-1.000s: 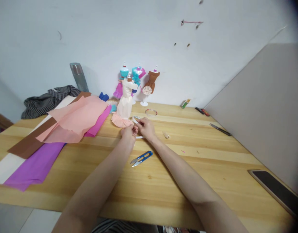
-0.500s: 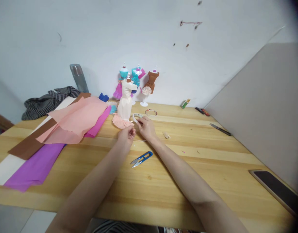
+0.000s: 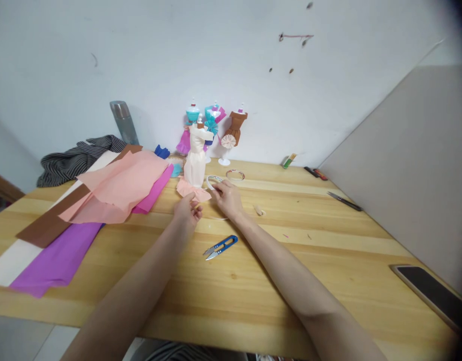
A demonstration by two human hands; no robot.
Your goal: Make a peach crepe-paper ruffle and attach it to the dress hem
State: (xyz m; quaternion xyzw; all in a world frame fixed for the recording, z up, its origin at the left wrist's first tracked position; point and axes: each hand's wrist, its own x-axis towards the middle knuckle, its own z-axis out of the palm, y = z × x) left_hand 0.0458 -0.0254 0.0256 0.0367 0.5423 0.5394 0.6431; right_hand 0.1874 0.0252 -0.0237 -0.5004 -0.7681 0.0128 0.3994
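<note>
A small dress form in a cream paper dress (image 3: 196,150) stands upright, with a pink pleated paper ruffle (image 3: 188,187) around its hem. At the ruffle's lower edge, my left hand (image 3: 187,210) is closed, its fingers curled and the fingertips touching the paper. Just to the right, my right hand (image 3: 228,198) grips a white roll of tape (image 3: 213,179) between thumb and fingers. Part of the roll is hidden behind that hand. Blue-handled thread snips (image 3: 221,247) lie nearer me, between my forearms.
More dressed forms stand behind, one in a brown dress (image 3: 236,128). Pink paper sheets (image 3: 126,185) and purple paper (image 3: 58,255) lie at left, near a bottle (image 3: 125,123) and striped cloth (image 3: 78,160). A bracelet-like ring (image 3: 235,175), a knife (image 3: 344,201) and a phone (image 3: 430,293) lie rightward.
My left hand has shifted left and slightly toward me along the ruffle's edge. My right hand stays on the tape roll. The view has moved slightly.
</note>
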